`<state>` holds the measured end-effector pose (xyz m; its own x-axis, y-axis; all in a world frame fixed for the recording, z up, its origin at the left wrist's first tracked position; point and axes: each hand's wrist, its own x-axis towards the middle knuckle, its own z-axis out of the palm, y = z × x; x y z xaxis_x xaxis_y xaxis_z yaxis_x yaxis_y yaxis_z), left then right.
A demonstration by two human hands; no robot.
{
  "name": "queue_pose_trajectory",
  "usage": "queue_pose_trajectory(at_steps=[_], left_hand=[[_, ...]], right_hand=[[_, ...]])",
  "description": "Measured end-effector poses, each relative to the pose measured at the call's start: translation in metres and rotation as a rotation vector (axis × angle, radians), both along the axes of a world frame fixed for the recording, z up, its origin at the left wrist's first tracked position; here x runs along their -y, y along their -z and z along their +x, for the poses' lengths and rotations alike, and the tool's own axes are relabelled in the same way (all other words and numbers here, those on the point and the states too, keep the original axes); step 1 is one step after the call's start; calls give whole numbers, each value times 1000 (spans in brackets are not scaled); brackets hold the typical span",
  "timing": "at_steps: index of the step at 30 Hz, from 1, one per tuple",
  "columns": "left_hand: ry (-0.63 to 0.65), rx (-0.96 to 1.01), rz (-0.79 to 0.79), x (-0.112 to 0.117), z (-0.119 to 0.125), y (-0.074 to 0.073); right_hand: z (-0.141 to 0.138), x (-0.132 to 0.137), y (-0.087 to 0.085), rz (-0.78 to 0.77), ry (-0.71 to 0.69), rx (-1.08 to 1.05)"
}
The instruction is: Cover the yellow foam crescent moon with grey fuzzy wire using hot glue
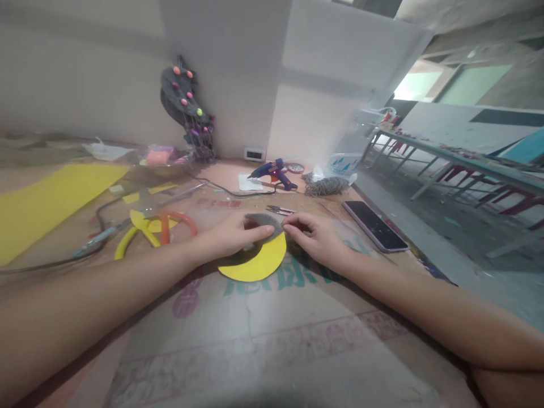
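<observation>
From my head camera, the yellow crescent [257,266] lay in front of me on the printed cover of the bench [263,351], its far part wrapped in grey. My left hand [236,233] was clamped on that wrapped part, thumb on top. My right hand [312,238] had thumb and fingertips together at the crescent's right edge; whether they pinched a strand I couldn't tell. Small snips [280,210] lay just beyond, closest in the way. Yellow and orange handles [149,232] crowded my left forearm, which partly hid them. Farther back stood a blue glue gun [272,171], with grey yarn [327,186] beside it; a phone [376,226] lay to my right.
</observation>
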<state>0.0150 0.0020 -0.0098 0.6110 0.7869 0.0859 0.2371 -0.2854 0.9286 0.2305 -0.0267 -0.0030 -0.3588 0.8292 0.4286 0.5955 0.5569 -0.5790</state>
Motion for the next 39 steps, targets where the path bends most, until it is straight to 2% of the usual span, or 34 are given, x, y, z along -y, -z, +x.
queue_pose_trajectory(at_steps=[4, 7, 10, 13, 15, 17, 19, 20, 24, 26, 29, 32, 35, 39], left_hand=[[-101, 31, -11, 0, 0, 1], [-154, 52, -34, 1, -1, 1], [-170, 95, -20, 1, -1, 0], [-157, 139, 15, 1, 0, 0], [-177, 178, 53, 0, 1, 0], [-276, 222, 146, 0, 0, -1], [-363, 229, 208, 0, -1, -3], [-354, 209, 197, 0, -2, -4], [-136, 123, 147, 3, -1, -5], [-96, 106, 177, 5, -1, -4], [-180, 69, 160, 6, 0, -5], [-306, 17, 111, 5, 0, -6], [-369, 20, 164, 0, -1, -4], [-420, 82, 206, -6, -1, 2]], right_hand=[[2, 2, -4, 107, 21, -87], [3, 6, -6, 8, 52, -88], [1, 8, -5, -118, -57, -12], [-3, 8, -3, -145, -108, 34], [-4, 7, -2, -155, -61, -26], [-3, 5, -1, -150, 31, -163], [-1, 3, 0, -100, 124, -287], [0, 2, 1, -55, 157, -314], [7, -1, 1, 166, 177, -182], [10, -2, 2, 270, 134, -36], [11, -3, 2, 377, 58, 182], [10, -1, 1, 393, 9, 261], [9, 3, -1, 327, 51, 133], [10, -1, -1, 197, 183, -185]])
